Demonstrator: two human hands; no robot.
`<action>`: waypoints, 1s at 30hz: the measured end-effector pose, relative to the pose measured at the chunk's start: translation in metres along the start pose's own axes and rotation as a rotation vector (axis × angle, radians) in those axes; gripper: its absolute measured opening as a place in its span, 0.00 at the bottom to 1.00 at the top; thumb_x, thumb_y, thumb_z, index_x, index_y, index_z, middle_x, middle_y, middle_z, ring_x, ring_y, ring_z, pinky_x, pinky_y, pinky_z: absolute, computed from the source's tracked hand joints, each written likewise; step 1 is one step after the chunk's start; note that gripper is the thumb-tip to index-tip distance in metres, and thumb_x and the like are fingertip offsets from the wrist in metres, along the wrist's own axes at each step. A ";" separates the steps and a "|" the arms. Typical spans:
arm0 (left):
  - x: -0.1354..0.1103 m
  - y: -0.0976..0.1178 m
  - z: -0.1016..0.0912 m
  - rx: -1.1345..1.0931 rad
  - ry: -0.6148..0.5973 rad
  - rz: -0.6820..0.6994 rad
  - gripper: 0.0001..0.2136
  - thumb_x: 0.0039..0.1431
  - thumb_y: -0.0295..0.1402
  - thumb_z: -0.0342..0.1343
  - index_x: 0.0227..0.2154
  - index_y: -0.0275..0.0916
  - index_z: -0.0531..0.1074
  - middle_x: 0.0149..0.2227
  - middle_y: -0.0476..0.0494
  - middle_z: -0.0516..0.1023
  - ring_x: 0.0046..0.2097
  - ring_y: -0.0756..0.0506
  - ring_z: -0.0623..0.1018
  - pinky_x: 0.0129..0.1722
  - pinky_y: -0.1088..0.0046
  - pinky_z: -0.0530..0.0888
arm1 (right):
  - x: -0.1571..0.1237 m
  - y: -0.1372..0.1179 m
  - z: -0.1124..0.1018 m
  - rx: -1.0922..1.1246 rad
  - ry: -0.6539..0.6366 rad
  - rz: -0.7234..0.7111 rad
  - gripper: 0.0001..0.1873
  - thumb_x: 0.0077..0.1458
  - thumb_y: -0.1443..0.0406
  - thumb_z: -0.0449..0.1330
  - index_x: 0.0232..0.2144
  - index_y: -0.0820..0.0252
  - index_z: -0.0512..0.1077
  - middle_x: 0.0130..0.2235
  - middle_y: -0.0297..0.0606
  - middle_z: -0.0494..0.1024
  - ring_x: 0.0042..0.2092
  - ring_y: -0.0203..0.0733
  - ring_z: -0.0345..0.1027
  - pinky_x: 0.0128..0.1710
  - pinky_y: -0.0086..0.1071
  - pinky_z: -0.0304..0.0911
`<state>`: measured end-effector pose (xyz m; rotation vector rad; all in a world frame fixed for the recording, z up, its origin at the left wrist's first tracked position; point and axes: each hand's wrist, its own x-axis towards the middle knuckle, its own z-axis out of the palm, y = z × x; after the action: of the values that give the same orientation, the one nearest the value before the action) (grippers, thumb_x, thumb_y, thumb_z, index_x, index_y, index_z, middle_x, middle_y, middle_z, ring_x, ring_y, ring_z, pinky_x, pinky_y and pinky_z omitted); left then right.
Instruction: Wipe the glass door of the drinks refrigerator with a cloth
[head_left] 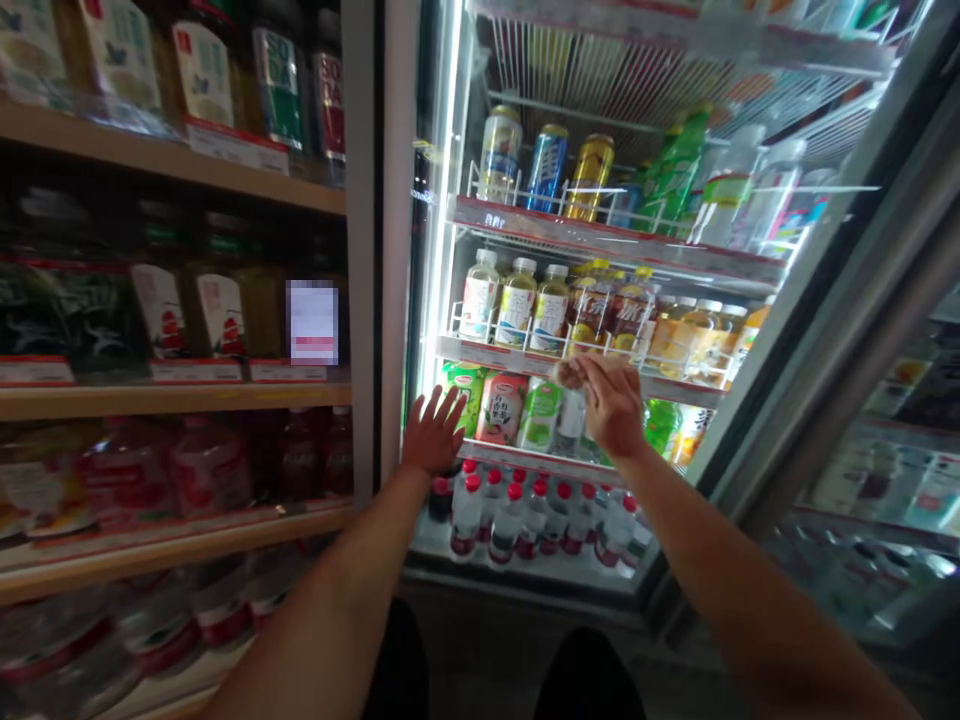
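Observation:
My left hand point(435, 432) is open with its fingers spread, at the left side of a lit drinks fridge. It is nearest to a green drink pack point(463, 385) at the left end of a lower shelf; I cannot tell whether it touches anything. My right hand point(613, 405) is closed on a crumpled, pale brown cloth point(571, 373). The cloth is by the front edge of the shelf point(510, 355) that holds several tea bottles point(553, 308). Below that shelf stand a red drink pack point(501, 408) and a green and white one point(540, 415).
Wooden shelves point(300, 400) of bottles stand to the left. Cans point(547, 165) and green bottles point(679, 170) fill a higher fridge shelf behind a wire rail. Red-capped water bottles point(514, 525) crowd the fridge bottom. A dark door frame point(847, 260) slants along the right.

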<state>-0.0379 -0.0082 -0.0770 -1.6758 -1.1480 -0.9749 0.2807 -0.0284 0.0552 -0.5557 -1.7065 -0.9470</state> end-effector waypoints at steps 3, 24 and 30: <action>0.000 0.000 0.000 -0.015 0.006 -0.003 0.28 0.68 0.34 0.48 0.70 0.40 0.57 0.68 0.38 0.63 0.73 0.38 0.52 0.71 0.53 0.45 | -0.012 0.003 -0.005 0.007 -0.120 -0.080 0.20 0.66 0.69 0.55 0.59 0.59 0.72 0.53 0.43 0.79 0.56 0.47 0.68 0.60 0.42 0.64; 0.002 0.000 0.000 0.031 0.046 0.020 0.24 0.71 0.35 0.44 0.67 0.37 0.63 0.67 0.38 0.64 0.73 0.38 0.49 0.71 0.54 0.46 | -0.045 0.041 -0.045 -0.045 -0.104 -0.016 0.22 0.64 0.74 0.52 0.57 0.61 0.73 0.52 0.46 0.79 0.55 0.47 0.69 0.58 0.44 0.67; 0.001 0.000 0.001 0.006 0.027 0.003 0.25 0.70 0.34 0.46 0.68 0.39 0.62 0.68 0.39 0.64 0.73 0.39 0.48 0.72 0.53 0.44 | -0.052 0.057 -0.057 -0.083 -0.057 0.016 0.20 0.64 0.73 0.54 0.56 0.61 0.74 0.51 0.46 0.79 0.55 0.48 0.70 0.58 0.44 0.68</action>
<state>-0.0379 -0.0067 -0.0760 -1.6545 -1.1286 -0.9888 0.3733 -0.0376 0.0323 -0.6554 -1.7169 -1.0024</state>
